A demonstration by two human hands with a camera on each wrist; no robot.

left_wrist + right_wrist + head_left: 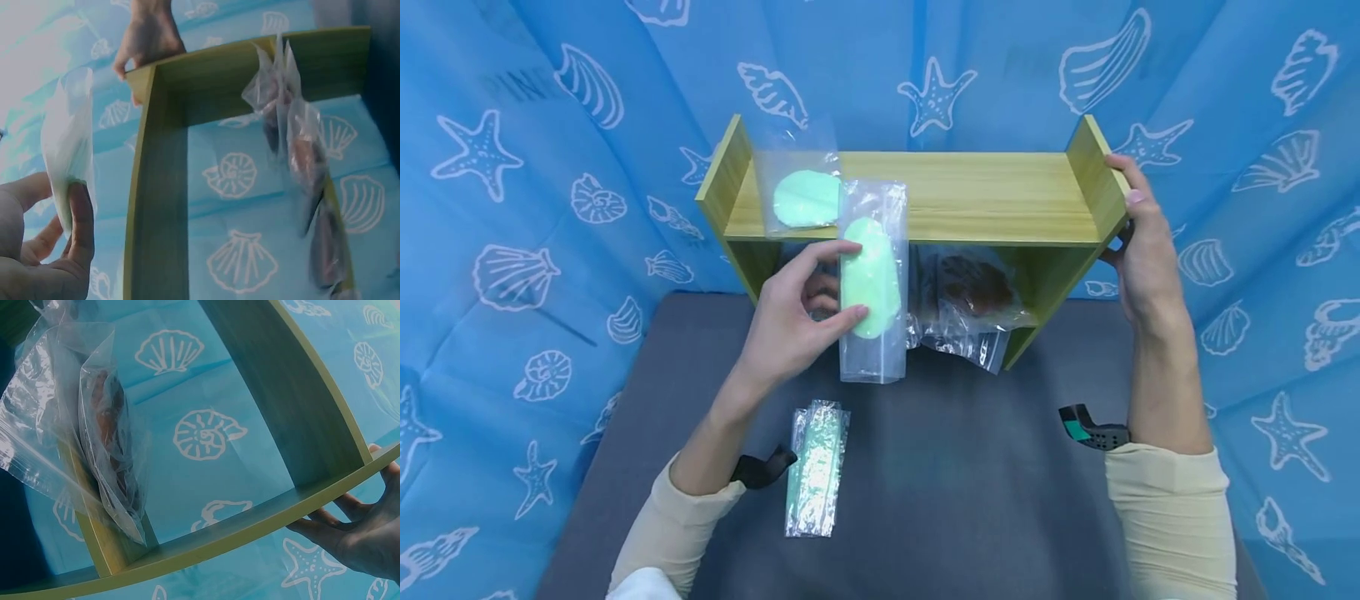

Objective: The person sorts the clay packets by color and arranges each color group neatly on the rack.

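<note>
Between its thumb and fingers, my left hand [797,312] pinches a clear plastic bag [872,362] with a flat pale-green piece inside, held upright before the wooden shelf [970,196]. In the left wrist view, the same bag [69,137] appears edge-on. Another clear bag with a pale-green piece [807,198] lies on the upper board at the left. My right hand [1150,242] grips the shelf's right side panel. The right wrist view shows those fingers [325,534] against the panel's outer face.
Several clear bags with brownish contents [976,283] sit on the lower level. A stack of shiny greenish packets [817,471] lies on the grey table [970,517], near my left forearm. A blue curtain with white shells [850,50] hangs behind and at both sides.
</note>
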